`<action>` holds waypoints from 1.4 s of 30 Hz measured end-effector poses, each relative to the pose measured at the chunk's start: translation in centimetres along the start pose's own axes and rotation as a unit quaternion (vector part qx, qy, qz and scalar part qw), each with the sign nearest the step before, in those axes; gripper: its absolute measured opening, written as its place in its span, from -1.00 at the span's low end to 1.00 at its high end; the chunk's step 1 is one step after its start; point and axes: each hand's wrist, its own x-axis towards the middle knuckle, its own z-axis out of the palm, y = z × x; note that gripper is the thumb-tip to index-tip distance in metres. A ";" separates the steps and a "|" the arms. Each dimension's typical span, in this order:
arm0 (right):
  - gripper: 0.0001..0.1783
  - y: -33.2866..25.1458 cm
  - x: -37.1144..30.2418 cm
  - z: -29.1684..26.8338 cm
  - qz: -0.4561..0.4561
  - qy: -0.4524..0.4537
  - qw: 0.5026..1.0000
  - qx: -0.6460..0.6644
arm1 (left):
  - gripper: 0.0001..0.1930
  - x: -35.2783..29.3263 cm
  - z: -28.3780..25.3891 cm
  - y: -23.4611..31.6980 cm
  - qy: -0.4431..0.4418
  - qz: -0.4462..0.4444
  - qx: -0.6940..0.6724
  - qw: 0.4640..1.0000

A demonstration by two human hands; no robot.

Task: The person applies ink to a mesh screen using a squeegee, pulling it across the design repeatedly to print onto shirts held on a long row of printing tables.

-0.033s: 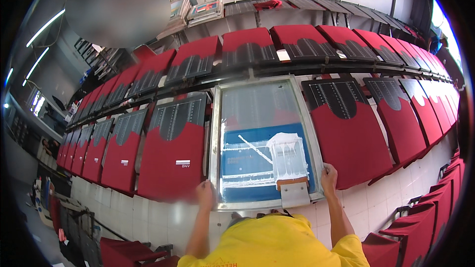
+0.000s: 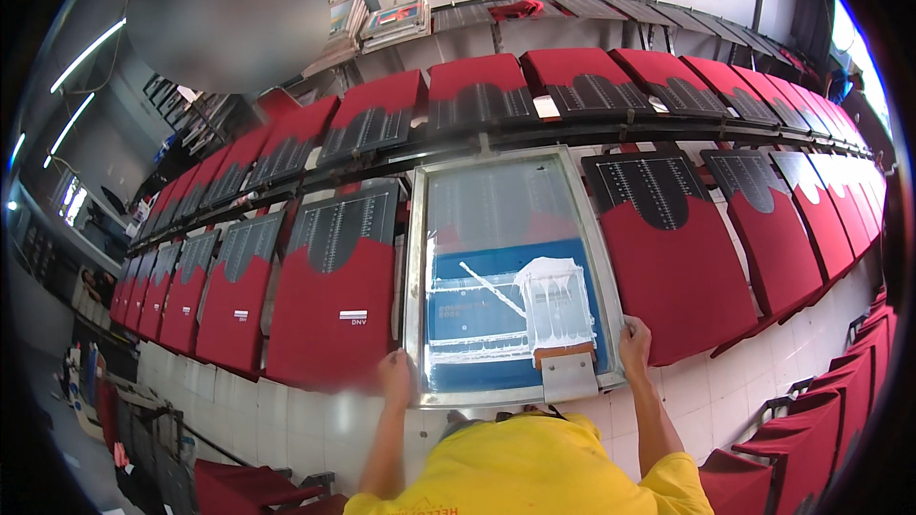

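Note:
A silk-screen frame (image 2: 487, 397) with a pale metal rim lies in front of me over one spot in the near row. My left hand (image 2: 396, 377) is closed around its near left corner, and my right hand (image 2: 634, 348) grips the right rim close to the near corner. Blue stencil covers the near half of the mesh. White ink (image 2: 558, 300) is smeared there in a thick patch, a diagonal streak and bands. A squeegee (image 2: 569, 377) with a metal holder and an orange-brown edge rests at the near right of the frame, touched by neither hand.
Red shirts on dark platens flank the frame; the left shirt (image 2: 334, 324) bears a small white print, while the right shirt (image 2: 677, 272) shows none. A far row of red shirts (image 2: 477, 72) runs behind a dark rail (image 2: 487, 141). More red cloth (image 2: 801, 439) hangs at the lower right.

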 end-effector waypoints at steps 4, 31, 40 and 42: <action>-0.74 -0.3 0.0 0.2 0.007 0.013 1.000 -0.011 | -0.62 0.6 -0.2 -0.8 -0.003 -0.005 0.008 1.000; -0.47 -8.4 -4.2 -5.5 -0.208 -0.213 0.945 -0.137 | -0.79 -1.0 -0.5 1.3 0.049 0.287 0.175 0.941; -0.39 -12.0 -4.9 -3.9 -0.349 -0.375 0.806 -0.297 | -0.68 -11.1 7.3 6.0 -0.382 0.381 0.059 0.840; -0.47 -12.1 -3.9 -2.7 -0.326 -0.342 0.838 -0.272 | -0.64 -11.7 9.4 7.5 -0.410 0.406 0.054 0.815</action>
